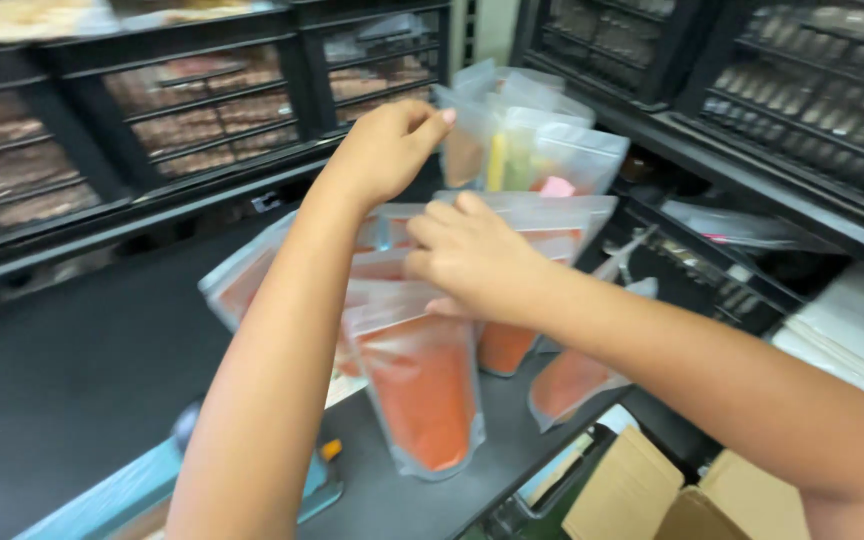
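From the head camera: left hand [389, 150] raised over the far pouches, fingers curled and pinched against the top edge of a clear standing pouch [469, 140] at the back of the group; whether really gripping or only touching, impossible to tell through the blur. Right hand [467, 255] lower and nearer, fingers bent around the frosted top of an orange-filled pouch [422, 385], seemingly closed on its upper strip. Around it, more clear pouches of orange powder [564, 385] standing or leaning together on the dark table [72, 370], touching one another. Behind them, a pouch with yellow and pink contents [552, 165], upright. Along the back, black wire racks [202, 100] stacked with packets. At the near table edge, a teal tool [122, 490], partly hidden by the left forearm. Lower right, open cardboard boxes [642, 495] below table level.
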